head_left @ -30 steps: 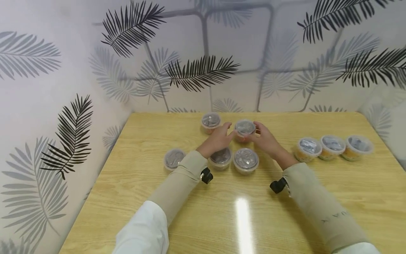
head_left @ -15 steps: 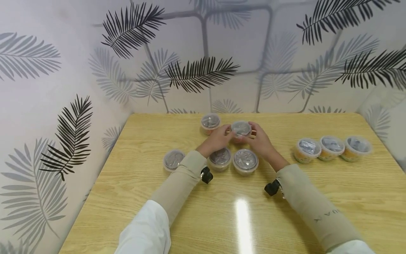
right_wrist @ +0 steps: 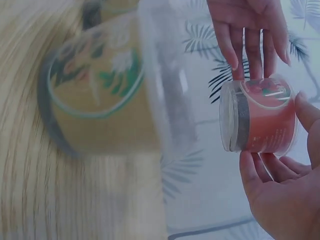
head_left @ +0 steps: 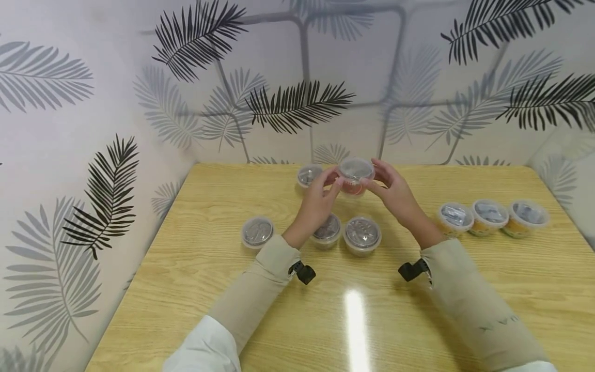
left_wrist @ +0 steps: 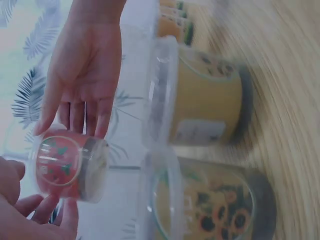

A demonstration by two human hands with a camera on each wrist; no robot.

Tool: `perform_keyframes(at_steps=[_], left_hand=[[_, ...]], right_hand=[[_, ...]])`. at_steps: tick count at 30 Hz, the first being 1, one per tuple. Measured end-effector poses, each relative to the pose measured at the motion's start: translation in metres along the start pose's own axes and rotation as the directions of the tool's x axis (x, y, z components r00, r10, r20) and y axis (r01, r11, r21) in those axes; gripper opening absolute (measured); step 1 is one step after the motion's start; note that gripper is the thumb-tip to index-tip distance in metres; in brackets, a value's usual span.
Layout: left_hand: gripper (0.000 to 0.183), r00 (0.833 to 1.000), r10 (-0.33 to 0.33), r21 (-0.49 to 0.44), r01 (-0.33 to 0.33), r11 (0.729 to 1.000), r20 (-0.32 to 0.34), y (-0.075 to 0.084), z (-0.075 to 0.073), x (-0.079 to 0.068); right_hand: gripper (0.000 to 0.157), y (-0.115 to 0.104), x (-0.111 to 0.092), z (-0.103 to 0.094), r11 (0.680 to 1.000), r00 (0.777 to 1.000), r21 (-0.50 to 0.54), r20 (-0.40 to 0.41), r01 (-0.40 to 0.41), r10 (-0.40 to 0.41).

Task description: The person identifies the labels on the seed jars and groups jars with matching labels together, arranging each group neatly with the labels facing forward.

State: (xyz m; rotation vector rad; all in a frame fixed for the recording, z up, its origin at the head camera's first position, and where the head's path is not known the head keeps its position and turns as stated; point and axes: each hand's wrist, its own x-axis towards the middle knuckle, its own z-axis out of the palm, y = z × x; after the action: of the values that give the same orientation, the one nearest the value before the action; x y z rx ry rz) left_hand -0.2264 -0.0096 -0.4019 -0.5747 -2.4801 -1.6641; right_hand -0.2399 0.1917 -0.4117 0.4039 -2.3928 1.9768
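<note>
Between my two hands is a small round plastic tub with a red label and a clear lid point(head_left: 354, 187), upright and raised above the table. My left hand point(head_left: 316, 204) holds its left side, thumb at the front. The right hand point(head_left: 397, 199) grips the other side, thumb near the lid rim and fingers behind. Another lidded tub point(head_left: 309, 174) stands just behind my left hand. Closer in are two similar tubs, one point(head_left: 327, 232) partly behind my left wrist and one point(head_left: 362, 235) beside it. Both wrist views show the red tub point(left_wrist: 60, 165) with fingers on either side.
A single lidded tub point(head_left: 257, 232) stands left of my left forearm. Three tubs with orange and green lower parts sit in a row at the right, the nearest one point(head_left: 455, 217) beside my right wrist. A leaf-patterned wall point(head_left: 269, 144) rises behind the wooden table point(head_left: 209, 310).
The red tub first slid slightly left between both hands. It has since been lifted up off the table, with both hands rising along with it. The other tubs stay put.
</note>
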Motion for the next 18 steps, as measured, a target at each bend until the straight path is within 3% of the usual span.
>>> perform_keyframes(at_steps=[7,11,14,18], left_hand=[[0.051,0.994,0.014,-0.064,-0.021,0.998,-0.107,0.006,-0.001,-0.005],[0.048,0.991,0.023,-0.095,-0.036,0.995,-0.128,0.006,-0.006,-0.009],[0.046,0.993,0.045,-0.153,-0.061,0.986,-0.106,0.012,-0.012,-0.014],[0.052,0.997,0.071,-0.213,-0.073,0.974,-0.014,0.025,-0.020,-0.022]], right_hand=[[0.062,-0.020,-0.013,0.011,0.997,0.996,0.021,-0.062,0.072,-0.071],[0.063,-0.027,-0.021,0.020,0.995,0.995,0.036,-0.043,0.093,-0.091],[0.066,-0.031,-0.025,0.027,0.995,0.996,0.052,-0.010,0.085,-0.085],[0.068,-0.038,-0.028,0.034,0.992,0.996,0.102,0.044,0.073,-0.078]])
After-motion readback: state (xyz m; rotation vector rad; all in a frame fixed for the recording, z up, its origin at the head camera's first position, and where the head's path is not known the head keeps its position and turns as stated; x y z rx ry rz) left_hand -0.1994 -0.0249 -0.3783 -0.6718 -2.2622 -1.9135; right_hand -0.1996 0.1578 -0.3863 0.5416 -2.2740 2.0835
